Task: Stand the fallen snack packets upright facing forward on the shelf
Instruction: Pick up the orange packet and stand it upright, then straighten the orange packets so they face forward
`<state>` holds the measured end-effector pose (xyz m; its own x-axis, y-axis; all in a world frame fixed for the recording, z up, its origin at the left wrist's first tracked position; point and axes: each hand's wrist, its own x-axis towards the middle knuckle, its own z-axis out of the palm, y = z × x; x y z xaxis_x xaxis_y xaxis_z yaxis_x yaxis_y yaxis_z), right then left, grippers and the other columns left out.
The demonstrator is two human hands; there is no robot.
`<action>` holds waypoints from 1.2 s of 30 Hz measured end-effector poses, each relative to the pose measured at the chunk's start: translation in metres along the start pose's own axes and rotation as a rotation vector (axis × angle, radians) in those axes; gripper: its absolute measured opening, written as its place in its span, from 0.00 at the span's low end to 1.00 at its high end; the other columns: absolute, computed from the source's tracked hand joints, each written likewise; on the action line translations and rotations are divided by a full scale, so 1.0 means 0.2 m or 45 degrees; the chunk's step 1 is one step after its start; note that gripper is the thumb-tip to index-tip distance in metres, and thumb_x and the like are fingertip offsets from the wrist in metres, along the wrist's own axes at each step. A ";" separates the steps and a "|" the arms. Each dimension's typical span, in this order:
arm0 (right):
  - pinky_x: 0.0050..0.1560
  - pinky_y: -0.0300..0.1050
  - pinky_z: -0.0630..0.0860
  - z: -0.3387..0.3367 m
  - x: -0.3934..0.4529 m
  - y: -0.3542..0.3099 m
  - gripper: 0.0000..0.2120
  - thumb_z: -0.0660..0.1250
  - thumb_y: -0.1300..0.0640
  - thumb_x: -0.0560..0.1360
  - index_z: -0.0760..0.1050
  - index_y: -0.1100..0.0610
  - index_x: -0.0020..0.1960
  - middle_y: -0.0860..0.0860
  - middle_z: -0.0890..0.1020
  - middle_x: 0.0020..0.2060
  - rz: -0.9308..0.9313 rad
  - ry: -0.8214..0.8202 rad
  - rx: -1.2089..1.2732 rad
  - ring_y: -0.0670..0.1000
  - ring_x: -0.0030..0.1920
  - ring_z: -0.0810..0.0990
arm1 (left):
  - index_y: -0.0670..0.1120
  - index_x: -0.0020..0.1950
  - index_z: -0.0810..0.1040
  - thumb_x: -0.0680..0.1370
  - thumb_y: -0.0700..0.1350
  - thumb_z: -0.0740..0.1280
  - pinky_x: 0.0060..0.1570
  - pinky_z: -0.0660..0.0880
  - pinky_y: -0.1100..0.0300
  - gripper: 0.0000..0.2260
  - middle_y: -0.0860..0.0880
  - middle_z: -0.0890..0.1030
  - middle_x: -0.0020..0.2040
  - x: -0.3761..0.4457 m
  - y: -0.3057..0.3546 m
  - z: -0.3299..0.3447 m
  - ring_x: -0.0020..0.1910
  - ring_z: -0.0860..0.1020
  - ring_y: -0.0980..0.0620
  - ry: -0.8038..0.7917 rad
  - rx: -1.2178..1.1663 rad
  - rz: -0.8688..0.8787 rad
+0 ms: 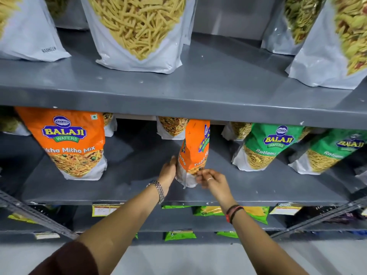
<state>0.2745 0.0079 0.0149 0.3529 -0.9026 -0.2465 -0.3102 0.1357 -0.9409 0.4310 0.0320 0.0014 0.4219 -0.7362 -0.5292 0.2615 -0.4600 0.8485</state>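
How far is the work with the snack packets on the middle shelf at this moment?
Done: the left orange packet and two green packets stand upright, fronts forward. In hand: the middle orange packet is upright but turned sideways, the left hand flat against its side, the right hand at its base. Left: turning it to face forward.

packet (195, 151) on shelf (258, 187), between hands

Bare shelf (127, 175) lies open either side of the orange packet (193, 153) — upper shelf edge (178, 104) caps headroom above.
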 end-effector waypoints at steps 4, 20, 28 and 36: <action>0.36 0.30 0.76 -0.16 0.13 -0.02 0.13 0.55 0.65 0.78 0.78 0.61 0.45 0.56 0.81 0.41 0.072 0.190 0.154 0.44 0.37 0.80 | 0.42 0.69 0.67 0.80 0.52 0.54 0.70 0.65 0.46 0.21 0.41 0.71 0.70 -0.14 -0.16 0.03 0.69 0.69 0.42 0.167 -0.142 0.079; 0.62 0.42 0.69 -0.06 0.25 -0.09 0.22 0.45 0.47 0.81 0.70 0.53 0.65 0.50 0.76 0.60 -0.017 0.058 0.466 0.48 0.60 0.73 | 0.55 0.70 0.63 0.80 0.58 0.45 0.67 0.61 0.61 0.21 0.55 0.67 0.70 -0.24 -0.13 0.22 0.68 0.66 0.58 0.024 -0.455 0.233; 0.60 0.40 0.66 -0.10 0.10 0.02 0.19 0.52 0.51 0.81 0.63 0.54 0.70 0.45 0.71 0.60 -0.183 0.135 0.340 0.45 0.61 0.70 | 0.47 0.73 0.61 0.80 0.56 0.47 0.63 0.62 0.61 0.24 0.49 0.65 0.74 -0.07 0.00 0.15 0.70 0.66 0.54 -0.076 -0.544 0.078; 0.60 0.46 0.69 -0.12 0.08 0.10 0.17 0.59 0.58 0.78 0.67 0.58 0.66 0.49 0.72 0.55 0.057 0.189 0.098 0.49 0.56 0.71 | 0.42 0.74 0.58 0.81 0.47 0.54 0.74 0.56 0.54 0.23 0.45 0.59 0.76 -0.09 -0.11 0.03 0.75 0.59 0.48 0.165 -0.579 0.170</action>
<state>0.2520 -0.0131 -0.0024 0.2046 -0.9445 -0.2571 -0.2525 0.2028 -0.9461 0.4112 0.0526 -0.0074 0.5747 -0.6928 -0.4356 0.5379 -0.0813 0.8391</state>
